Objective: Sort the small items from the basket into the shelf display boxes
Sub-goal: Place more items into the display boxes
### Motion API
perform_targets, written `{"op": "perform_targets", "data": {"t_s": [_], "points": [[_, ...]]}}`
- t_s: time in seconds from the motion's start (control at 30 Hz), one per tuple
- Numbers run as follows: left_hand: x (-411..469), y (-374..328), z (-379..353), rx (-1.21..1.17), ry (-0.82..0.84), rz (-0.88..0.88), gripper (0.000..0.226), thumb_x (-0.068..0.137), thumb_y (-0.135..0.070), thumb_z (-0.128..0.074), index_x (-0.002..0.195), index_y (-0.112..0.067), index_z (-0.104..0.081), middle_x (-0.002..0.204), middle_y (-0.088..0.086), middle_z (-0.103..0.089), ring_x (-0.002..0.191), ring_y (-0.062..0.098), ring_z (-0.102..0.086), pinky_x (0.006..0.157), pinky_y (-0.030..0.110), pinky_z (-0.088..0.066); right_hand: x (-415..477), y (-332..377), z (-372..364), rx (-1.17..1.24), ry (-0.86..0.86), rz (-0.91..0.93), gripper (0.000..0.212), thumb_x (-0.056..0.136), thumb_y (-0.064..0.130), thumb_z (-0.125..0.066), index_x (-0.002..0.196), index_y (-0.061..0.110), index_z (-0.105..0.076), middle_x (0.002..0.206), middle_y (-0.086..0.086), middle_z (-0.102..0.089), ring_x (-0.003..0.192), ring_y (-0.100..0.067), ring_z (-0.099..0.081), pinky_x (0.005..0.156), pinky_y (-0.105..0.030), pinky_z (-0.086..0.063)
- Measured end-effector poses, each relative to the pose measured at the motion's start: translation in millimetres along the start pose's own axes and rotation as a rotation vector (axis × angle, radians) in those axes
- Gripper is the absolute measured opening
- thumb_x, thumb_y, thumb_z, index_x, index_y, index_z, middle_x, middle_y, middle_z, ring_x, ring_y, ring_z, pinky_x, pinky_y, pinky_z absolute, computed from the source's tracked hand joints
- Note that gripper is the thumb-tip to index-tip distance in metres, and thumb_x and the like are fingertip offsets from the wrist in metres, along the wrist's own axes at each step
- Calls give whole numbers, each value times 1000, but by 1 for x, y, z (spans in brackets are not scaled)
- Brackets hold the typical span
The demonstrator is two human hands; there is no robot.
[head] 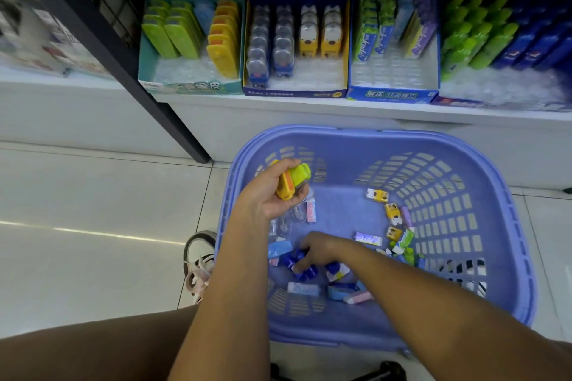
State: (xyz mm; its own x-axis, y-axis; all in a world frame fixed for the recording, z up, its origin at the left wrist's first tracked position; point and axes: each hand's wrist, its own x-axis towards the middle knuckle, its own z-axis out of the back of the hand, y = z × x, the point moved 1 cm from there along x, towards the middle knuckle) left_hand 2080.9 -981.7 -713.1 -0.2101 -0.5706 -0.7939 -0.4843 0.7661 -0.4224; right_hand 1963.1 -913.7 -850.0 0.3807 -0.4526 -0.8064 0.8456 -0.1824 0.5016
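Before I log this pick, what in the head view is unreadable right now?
- Right hand: its own back hides the fingertips, so whether it grips the blue items is unclear.
- Left hand: the palm hides how many held items there are beyond one yellow and one green.
- Rightmost box: cut off by the right edge.
- Far-left shelf goods: blurred.

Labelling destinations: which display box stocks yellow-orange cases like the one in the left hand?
The teal box, leftmost of four: only its rows match the yellow and green cases the left hand grips.
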Motion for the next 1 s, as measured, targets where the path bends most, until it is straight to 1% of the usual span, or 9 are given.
{"op": "perform_targets", "data": {"t_s": [0.1,0.23,0.37,0.47,0.57,0.7,0.87,0.93,1.0], "points": [[-3,7,0,62,-30,-11,13,87,-11,-63,76,-14,-59,58,2,-60,63,15,-55,55,25,-55,-37,-14,41,311,-174,18,32,75,38,-77,63,15,-56,51,4,-51,47,-10,-44,47,-21,-35],[-8,20,-14,523,29,-77,17,86,-10,-65,102,-16,-65,76,1,-66,56,8,-63,60,24,-51,-93,-31,94,708,-411,108,21,79,24,-75,78,5,-65,54,2,-57,48,-10,-44,46,-18,-37],[-16,37,-53,648,190,-116,12,84,-15,-68,95,-8,-70,62,3,-67,52,12,-63,63,23,-52,-144,-28,121,553,-487,193,24,74,30,-78,80,8,-69,59,-3,-57,52,-14,-46,52,-25,-37],[-18,45,-82,697,155,-244,13,80,-13,-72,70,-8,-66,54,5,-62,48,15,-60,69,32,-52,-176,-25,130,519,-568,243,15,72,29,-80,73,17,-71,57,2,-58,54,-14,-46,54,-25,-37],[-21,48,-105,615,102,-316,12,78,-14,-74,77,-5,-66,62,10,-63,54,20,-60,63,29,-51,-206,-31,138,648,-682,298,11,78,24,-75,87,17,-74,59,7,-63,48,-3,-49,51,-15,-40],[-27,51,-133,471,118,-330,16,81,-16,-71,68,-9,-64,53,6,-64,44,14,-60,46,17,-46,-243,-55,164,825,-1034,320,17,83,19,-69,98,11,-71,52,9,-54,41,-6,-38,44,-15,-35],[-32,54,-165,410,164,-366,15,84,-16,-67,76,-3,-67,55,9,-64,41,13,-58,41,15,-42,-284,-89,216,730,-1571,214,24,75,24,-78,96,21,-66,77,10,-62,58,-4,-52,54,-14,-43],[-34,54,-176,391,178,-382,13,84,-16,-66,78,-4,-66,53,6,-63,41,13,-58,40,16,-43,-288,-95,235,635,-1624,191,24,76,23,-77,97,25,-66,75,12,-58,51,1,-50,40,-7,-38],[-34,55,-186,382,184,-406,12,85,-14,-66,75,-7,-65,49,3,-62,39,12,-57,40,16,-42,-283,-96,253,540,-1613,203,21,76,19,-76,95,22,-68,71,13,-58,50,7,-51,40,-6,-37]]}}
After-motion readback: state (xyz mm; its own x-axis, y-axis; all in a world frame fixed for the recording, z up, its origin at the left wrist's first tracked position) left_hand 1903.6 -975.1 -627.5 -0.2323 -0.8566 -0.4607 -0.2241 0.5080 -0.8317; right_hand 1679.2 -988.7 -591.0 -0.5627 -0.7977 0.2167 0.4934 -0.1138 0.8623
